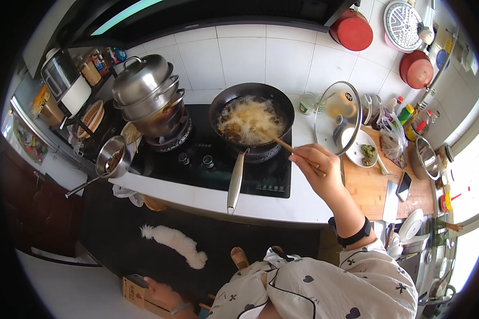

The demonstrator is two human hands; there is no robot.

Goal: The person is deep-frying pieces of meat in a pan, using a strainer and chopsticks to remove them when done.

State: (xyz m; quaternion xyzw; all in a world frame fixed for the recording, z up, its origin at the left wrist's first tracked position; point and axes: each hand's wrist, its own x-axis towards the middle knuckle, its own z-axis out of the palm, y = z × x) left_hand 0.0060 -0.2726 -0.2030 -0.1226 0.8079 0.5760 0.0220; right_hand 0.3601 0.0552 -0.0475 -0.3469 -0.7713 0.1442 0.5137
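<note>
My right hand (317, 165) grips a pair of wooden chopsticks (286, 146). Their far ends dip into pale, foaming bubbling liquid (251, 119), where browned pieces partly show. This fills a dark wok (279, 104) on the right burner, its metal handle (235, 185) pointing towards me over the counter edge. Low at the left, my left hand (161, 295) is at a cardboard box (133, 290) with printing on it. A dark, smooth object (139, 280) shows at the box's top by my fingers; whether I hold it is unclear.
A stacked steel steamer (143, 85) stands on the left burner of the black cooktop (199, 171). A steel strainer or pan (113, 157) overhangs the counter's left end. To the right are a glass lid (337, 119), plate (353, 149), cleaver (390, 201) and phone (404, 186). A white dog (175, 243) is on the floor.
</note>
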